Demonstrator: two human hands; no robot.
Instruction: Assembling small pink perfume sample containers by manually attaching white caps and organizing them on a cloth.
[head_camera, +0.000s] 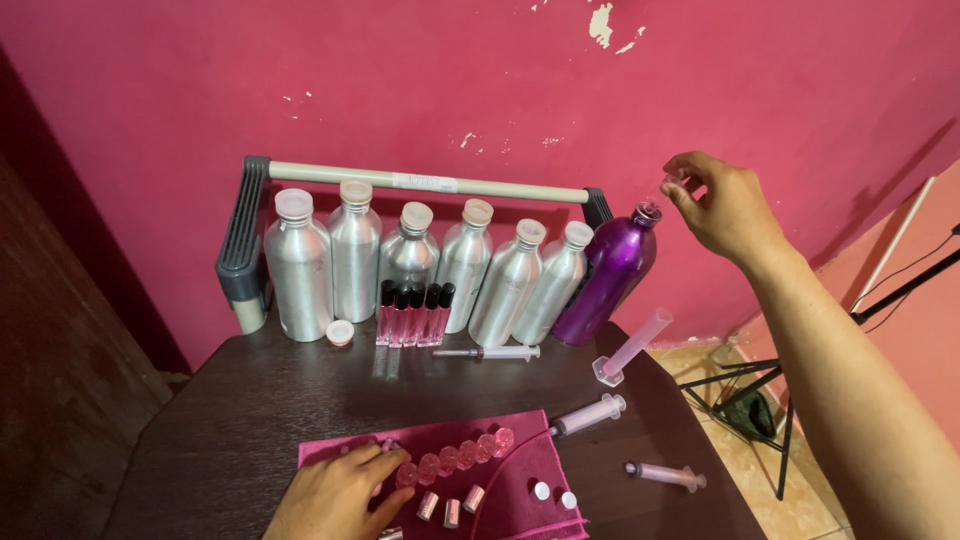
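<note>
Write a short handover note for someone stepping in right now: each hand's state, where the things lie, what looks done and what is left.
Right hand: raised at the purple bottle, fingertips pinching something small at its open neck; what it is cannot be told.
Left hand: flat on the pink cloth, touching the row of small pink bottles.
Done: purple bottle uncapped; five capped pink vials stand by the silver bottles.
Left: the small bottles and loose caps on the cloth lie apart.

Silver bottles (298, 265): six, upper middle.
Purple bottle (608, 270): one.
Syringes (588, 414): three, lower right.
Small pink vials (413, 314): about five, centre.
Measuring cylinder (632, 347): one.
</note>
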